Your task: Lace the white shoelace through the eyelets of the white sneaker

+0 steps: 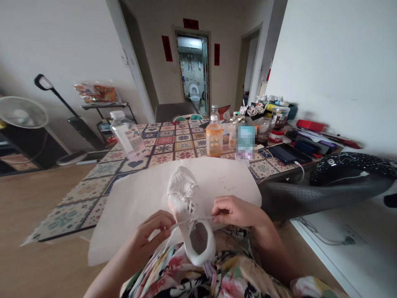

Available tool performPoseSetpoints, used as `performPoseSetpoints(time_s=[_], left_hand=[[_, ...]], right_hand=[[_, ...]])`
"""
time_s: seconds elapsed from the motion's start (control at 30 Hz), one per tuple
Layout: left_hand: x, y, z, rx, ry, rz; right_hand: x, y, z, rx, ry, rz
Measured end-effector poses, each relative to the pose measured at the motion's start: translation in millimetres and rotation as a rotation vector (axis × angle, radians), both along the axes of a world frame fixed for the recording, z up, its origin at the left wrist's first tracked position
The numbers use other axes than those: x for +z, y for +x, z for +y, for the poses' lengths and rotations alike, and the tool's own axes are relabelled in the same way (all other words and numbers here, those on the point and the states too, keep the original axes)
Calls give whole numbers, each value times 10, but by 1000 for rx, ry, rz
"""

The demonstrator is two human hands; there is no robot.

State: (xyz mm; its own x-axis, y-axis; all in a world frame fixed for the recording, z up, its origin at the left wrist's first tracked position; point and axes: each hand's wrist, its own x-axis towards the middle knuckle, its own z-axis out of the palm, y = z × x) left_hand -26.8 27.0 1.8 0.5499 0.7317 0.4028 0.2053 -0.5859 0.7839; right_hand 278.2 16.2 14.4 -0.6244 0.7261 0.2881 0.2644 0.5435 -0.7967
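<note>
White shoe [180, 209] with its lace [204, 217] stretched between two hands

The shoe lies across the near edge of the white sheet [133, 198], toe on the sheet and pointing toward its far edge, heel past the near edge against the floral clothing [173, 269]. Its upper is plain white; lacing criss-crosses the front, with thin strands straying beside the toe. The wide opening shows a greyish insole [198, 240] bearing a reddish mark. Over the sheet's near part, the left hand [147, 229] pinches one length of lace, fingertips closed; the right hand [231, 211] pinches the other.
</note>
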Motion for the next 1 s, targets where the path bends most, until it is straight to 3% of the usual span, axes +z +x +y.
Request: performPoseSetpoints(time_s=[0.2,0.37,0.53,0.63,0.73,0.83,0.93,1.0], left_hand=[[-29,168,-110,10,-96,-344],[-93,470,-189,-91,-320,-578],[-95,629,-136,22,-511,-796],[-111,638,-111,67,-574,-836],[-139,599,-113,63,-497,-766],[-138,551,-135,18,-273,-605],[-94,553,-165,-34,-97,-481],[-62,589,-187,-16,-97,-477]], right_hand=[[-12,-61,14,142,-20,389],[-132,-354,-13,253,-235,702],[-310,-580,24,118,-378,944],[-336,-612,54,63,-411,974],[-289,-599,52,38,-427,951],[-204,-592,2,-35,-376,857],[-130,-610,-79,-173,-147,662],[-105,-623,-134,-242,4,552]])
